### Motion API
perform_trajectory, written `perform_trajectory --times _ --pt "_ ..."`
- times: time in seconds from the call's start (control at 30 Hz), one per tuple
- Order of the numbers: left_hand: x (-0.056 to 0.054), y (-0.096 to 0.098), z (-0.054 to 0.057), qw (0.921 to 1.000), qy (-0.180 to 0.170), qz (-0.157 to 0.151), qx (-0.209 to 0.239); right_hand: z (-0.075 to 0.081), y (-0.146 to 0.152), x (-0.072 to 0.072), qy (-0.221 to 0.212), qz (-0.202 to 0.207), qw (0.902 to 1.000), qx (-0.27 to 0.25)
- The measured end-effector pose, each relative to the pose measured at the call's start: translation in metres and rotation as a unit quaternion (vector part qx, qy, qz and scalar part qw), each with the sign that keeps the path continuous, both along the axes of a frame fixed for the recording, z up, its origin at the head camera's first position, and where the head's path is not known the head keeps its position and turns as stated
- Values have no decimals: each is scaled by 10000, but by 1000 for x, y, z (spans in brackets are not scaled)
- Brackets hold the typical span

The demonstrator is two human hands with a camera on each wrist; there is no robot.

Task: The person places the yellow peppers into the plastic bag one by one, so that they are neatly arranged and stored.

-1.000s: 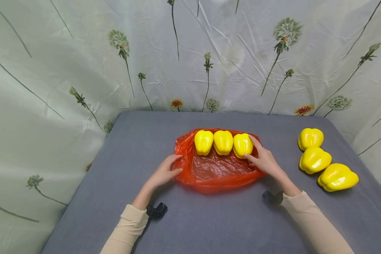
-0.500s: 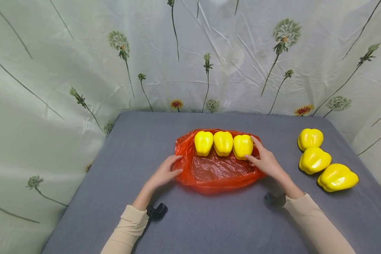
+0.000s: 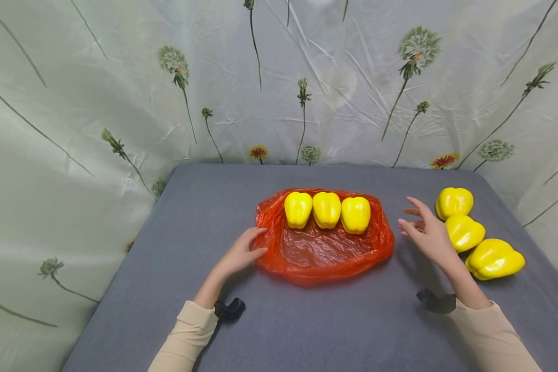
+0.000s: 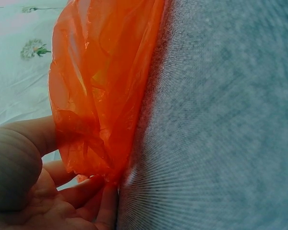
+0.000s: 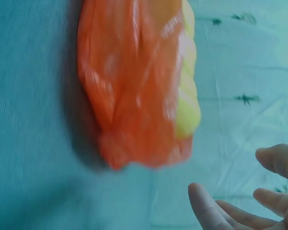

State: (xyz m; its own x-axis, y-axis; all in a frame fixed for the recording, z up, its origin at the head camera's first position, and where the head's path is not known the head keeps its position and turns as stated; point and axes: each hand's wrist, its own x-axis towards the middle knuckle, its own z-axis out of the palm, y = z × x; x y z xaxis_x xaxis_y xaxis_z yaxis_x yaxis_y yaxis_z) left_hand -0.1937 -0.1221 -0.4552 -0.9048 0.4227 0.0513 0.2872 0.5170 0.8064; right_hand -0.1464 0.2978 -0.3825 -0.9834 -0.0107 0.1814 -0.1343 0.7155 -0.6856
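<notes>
A red plastic bag point(image 3: 325, 271) lies opened wide on the grey table. Three yellow bell peppers point(image 3: 326, 210) stand in a row along its far side. At the bag's left edge, my left hand point(image 3: 238, 253) holds the plastic between thumb and fingers; the left wrist view shows the thumb partly behind the film point(image 4: 103, 86). My right hand point(image 3: 430, 232) is in the air to the right of the bag, fingers spread and loosely bent, holding nothing. It partly covers a yellow pepper point(image 3: 467, 233) in the group on the right.
Beyond that pepper lie a farther yellow pepper point(image 3: 454, 202) and a nearer one point(image 3: 495, 259), close to the right side of the table point(image 3: 307, 330). A curtain point(image 3: 242, 124) with printed dandelions hangs behind the table and down its left side.
My right hand has let go of the rightmost pepper in the bag and moved right, toward the loose peppers. My left hand has stayed at the bag's edge.
</notes>
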Motion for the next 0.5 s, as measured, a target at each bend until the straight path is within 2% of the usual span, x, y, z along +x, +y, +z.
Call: perform_trajectory --times 0.13,0.33,0.4,0.5 --pt "0 0 -1 10000 -71 39 -13 2 18 9 122 -314 9994 -125" --pt "0 1 -1 10000 3 5 -14 5 47 29 116 -814 9965 -169" --pt "0 1 -1 10000 17 15 -30 5 57 36 65 -1146 9932 -195" --pt "0 1 0 10000 11 39 -10 7 66 44 32 -1631 9866 47"
